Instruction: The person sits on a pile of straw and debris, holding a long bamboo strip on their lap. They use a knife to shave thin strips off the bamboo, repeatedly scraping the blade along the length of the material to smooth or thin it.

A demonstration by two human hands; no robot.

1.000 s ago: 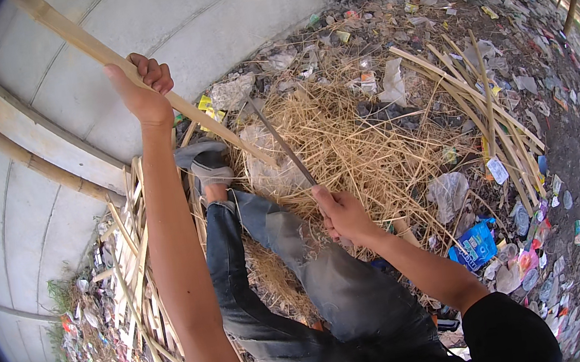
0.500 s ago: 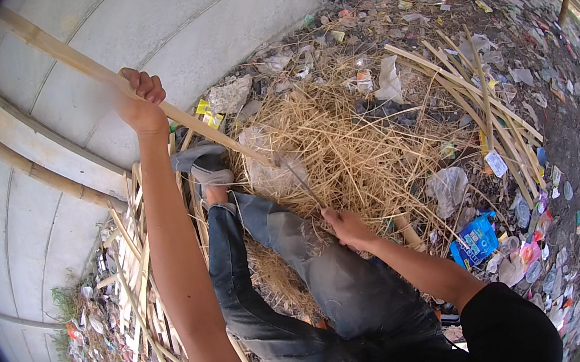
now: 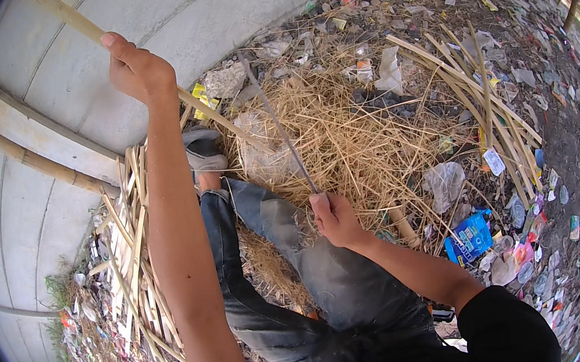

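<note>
My left hand is closed round a long pale bamboo strip, raised at the upper left. From my fist the strip slants down to the right, its lower end over a clear plastic sheet beside my foot. In my right hand, above my knee, is a long knife with a narrow dark blade; my fingers hide its handle. The blade points up and away from me, to the right of the strip's lower end and apart from it. Straw-like bamboo shavings lie heaped just beyond my knees.
Split bamboo strips lie in one bundle at the left and another at the right. A pale panel wall stands close behind the left side. Litter covers the ground, including a blue packet near my right arm.
The knife has swung upward, away from the strip's end, and now shows its blade at length. My left hand has turned and shifted slightly right along with the strip.
</note>
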